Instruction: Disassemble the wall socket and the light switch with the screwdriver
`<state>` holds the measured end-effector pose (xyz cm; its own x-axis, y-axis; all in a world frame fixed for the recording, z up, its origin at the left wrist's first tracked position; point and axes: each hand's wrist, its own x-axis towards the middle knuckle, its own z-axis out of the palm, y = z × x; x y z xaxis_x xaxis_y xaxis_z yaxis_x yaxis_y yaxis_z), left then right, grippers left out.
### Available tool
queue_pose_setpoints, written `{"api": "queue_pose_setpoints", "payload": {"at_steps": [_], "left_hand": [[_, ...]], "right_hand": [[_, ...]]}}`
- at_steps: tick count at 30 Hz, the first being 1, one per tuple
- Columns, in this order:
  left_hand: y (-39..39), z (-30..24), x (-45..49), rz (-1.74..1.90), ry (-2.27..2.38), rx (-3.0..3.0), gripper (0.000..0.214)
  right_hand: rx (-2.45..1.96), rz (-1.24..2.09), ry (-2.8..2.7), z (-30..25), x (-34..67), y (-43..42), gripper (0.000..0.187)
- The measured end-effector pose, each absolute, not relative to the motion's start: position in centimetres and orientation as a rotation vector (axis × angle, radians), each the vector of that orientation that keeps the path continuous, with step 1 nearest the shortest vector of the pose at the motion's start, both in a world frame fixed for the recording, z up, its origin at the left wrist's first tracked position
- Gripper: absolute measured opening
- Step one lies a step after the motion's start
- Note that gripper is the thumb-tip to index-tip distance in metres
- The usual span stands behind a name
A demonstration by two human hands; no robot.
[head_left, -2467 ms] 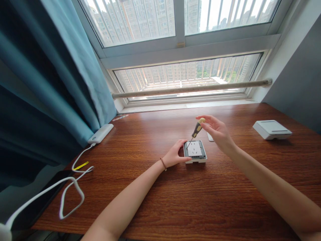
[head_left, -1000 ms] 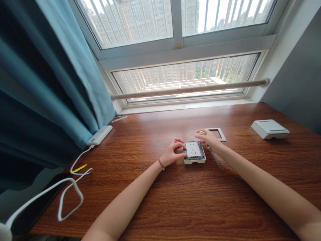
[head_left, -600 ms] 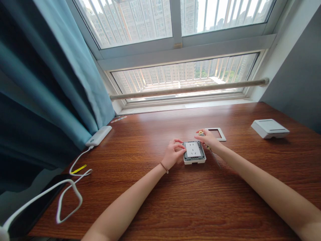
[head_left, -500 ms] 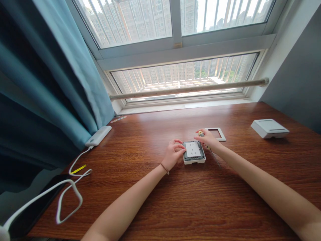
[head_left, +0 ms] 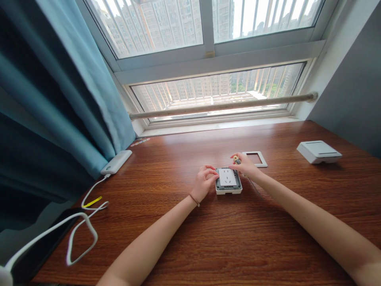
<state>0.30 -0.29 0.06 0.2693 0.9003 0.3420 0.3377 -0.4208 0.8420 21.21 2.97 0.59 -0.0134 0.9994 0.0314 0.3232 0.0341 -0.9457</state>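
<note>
A white wall socket (head_left: 227, 177) with a grey inner frame sits on its white mounting box on the table. My left hand (head_left: 204, 182) holds it by the left edge, thumb and fingertips against the side. In my right hand (head_left: 247, 165), just beyond the socket's upper right corner, is a screwdriver (head_left: 237, 159) with a yellow and grey handle. Its thin shaft points back under my wrist, away from the socket; the tip is hard to make out. Behind that hand lies a white cover frame (head_left: 264, 162), partly hidden by it.
On the right of the wooden table (head_left: 178, 238) stands another white box with a switch-like top (head_left: 320, 151). At the left are a white power bank (head_left: 117, 163), its looping cable (head_left: 95, 234) and a yellow strip (head_left: 93, 201). A blue curtain (head_left: 113, 119) hangs there.
Everything in view has shifted very slightly left. The right hand has turned the screwdriver handle a little in its fingers; the left hand keeps its place at the socket.
</note>
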Motion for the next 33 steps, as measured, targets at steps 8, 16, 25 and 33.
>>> {"api": "queue_pose_setpoints", "payload": {"at_steps": [8,16,25,33], "left_hand": [[-0.4,0.7,0.3,1.08,1.037,1.936,0.011],[2.4,1.1,-1.7,1.235,1.127,1.711,0.025],[6.5,-1.1,-12.5,1.214,1.499,1.811,0.027],[5.9,-2.3,-15.5,1.033,1.641,2.043,0.019]], "right_hand": [[-1.418,0.989,-1.489,0.8,21.1,2.8,0.036],[-1.423,0.973,-1.527,0.7,21.2,2.9,0.036],[-1.441,0.967,-1.571,0.5,21.3,3.1,0.036],[-1.441,0.944,-1.574,-0.1,21.4,3.3,0.036]]}}
